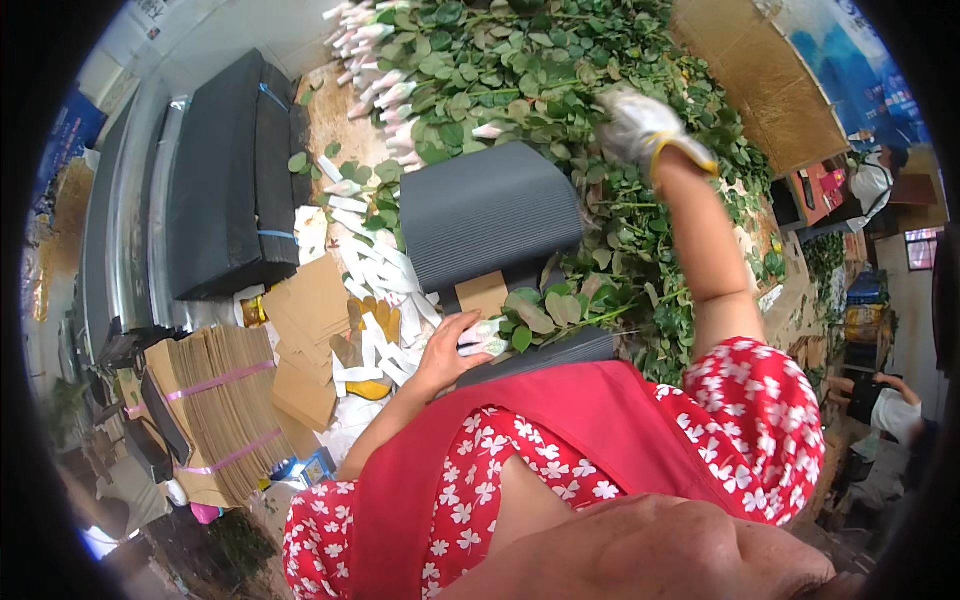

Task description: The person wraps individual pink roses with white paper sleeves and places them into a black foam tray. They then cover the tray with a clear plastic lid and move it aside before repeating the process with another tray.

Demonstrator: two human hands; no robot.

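My bare left hand (457,349) is on the wrapped flower buds (486,337) of a few leafy stems, thumb below them and fingers above; how firmly it grips is unclear. These stems (592,322) lie over black corrugated cardboard (540,360), beside a small brown cardboard piece (482,291). A curved black corrugated sheet (491,214) rises just beyond. My right hand (637,124), in a white glove with a yellow cuff, is blurred above the large heap of leafy stems (525,52); whether it holds a stem cannot be told.
White paper strips (386,270) and a yellow-brown glove (384,319) lie left of the black sheet. Further left are loose cardboard pieces (307,300), a strapped cardboard stack (225,405) and a blue-tied black stack (225,187). Other people (896,409) are at the far right.
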